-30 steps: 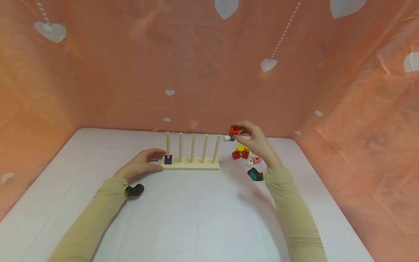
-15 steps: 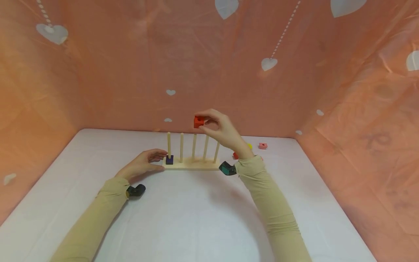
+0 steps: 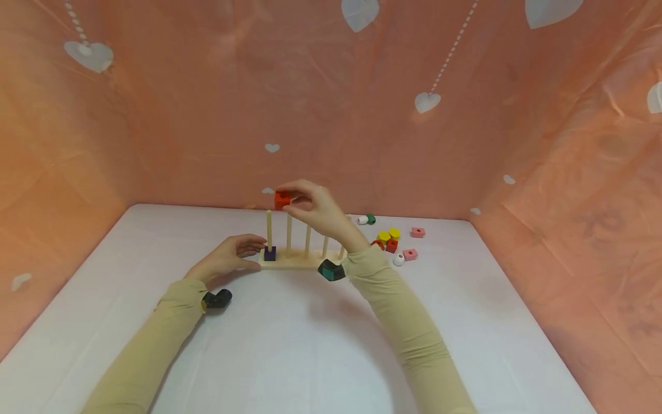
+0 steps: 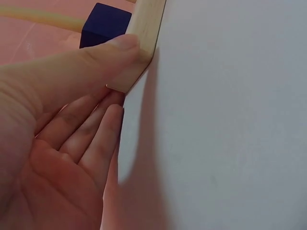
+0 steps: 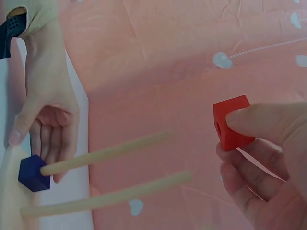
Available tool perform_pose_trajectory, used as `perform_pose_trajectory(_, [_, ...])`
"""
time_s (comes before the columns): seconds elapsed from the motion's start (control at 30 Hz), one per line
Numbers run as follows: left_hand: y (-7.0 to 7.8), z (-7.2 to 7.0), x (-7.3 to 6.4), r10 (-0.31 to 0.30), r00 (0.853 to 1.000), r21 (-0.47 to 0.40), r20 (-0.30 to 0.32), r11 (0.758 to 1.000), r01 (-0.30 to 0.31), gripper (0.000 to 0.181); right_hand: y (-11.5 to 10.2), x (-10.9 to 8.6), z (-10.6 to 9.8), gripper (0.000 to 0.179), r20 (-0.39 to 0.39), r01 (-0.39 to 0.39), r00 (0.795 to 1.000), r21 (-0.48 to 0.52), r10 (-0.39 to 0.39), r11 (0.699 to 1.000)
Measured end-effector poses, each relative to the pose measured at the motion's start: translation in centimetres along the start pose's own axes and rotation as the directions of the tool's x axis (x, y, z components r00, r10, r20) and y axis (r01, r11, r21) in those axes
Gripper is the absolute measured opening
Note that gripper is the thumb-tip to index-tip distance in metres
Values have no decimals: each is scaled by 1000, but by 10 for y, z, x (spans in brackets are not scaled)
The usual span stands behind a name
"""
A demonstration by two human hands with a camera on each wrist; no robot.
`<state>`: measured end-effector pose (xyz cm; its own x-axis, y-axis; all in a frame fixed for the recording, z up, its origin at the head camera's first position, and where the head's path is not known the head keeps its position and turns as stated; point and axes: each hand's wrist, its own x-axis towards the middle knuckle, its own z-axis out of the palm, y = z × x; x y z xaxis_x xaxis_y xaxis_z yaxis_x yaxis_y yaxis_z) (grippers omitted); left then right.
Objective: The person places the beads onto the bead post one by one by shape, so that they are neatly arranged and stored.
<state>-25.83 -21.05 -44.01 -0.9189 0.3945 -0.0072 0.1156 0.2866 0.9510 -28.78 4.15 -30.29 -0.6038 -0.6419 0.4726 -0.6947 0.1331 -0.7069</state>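
A pale wooden peg stand (image 3: 297, 262) with a row of upright pegs stands on the table. Its left end is held by my left hand (image 3: 227, 257), thumb (image 4: 103, 57) on the front edge and fingers behind. A dark blue cube bead (image 4: 105, 26) sits at the foot of the leftmost peg. My right hand (image 3: 322, 214) pinches a red cube bead (image 5: 232, 120) between thumb and fingers, up at peg-top height. In the head view this bead overlaps the space just right of the leftmost peg's tip. The hole in the bead's side shows in the right wrist view.
Right of the stand lie yellow beads (image 3: 395, 233), red beads (image 3: 392, 246), pink beads (image 3: 418, 232) and a white bead (image 3: 399, 260). Farther back are a green bead (image 3: 370, 219) and another white one. An orange cloth wall (image 3: 331, 126) rises behind the white table (image 3: 289, 345).
My right hand has carried the red cube bead leftward from above the loose beads, rising, then dipping slightly over the stand. The left hand keeps its place at the stand's end.
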Motion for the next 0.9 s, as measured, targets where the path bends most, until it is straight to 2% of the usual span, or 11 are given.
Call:
perform_pose_trajectory(0.1, [-2,-1,2,47,999,-15,18,999,-47,65,1,2,6,36,6,-8,1000,16,8,1000])
perform_pose_trajectory(0.27, [-3,-3,3,74,997,-33,34,997,-73,65,4,6,15,37,22,11,1000,9,-11,1000])
perform_pose_trajectory(0.4, [-5,-3,3,32,999,-58,44,998,-30,66,7,7,21,37,31,-3,1000,-31,4,1000])
perform_pose_trajectory(0.63, [-3,-5,4,41,997,-44,64,998,-38,66,11,10,28,38,37,-61,997,-25,62,998])
perform_pose_trajectory(0.9, [-2,-4,4,5,998,-50,67,999,-1,66,16,11,38,36,53,-120,991,-34,121,992])
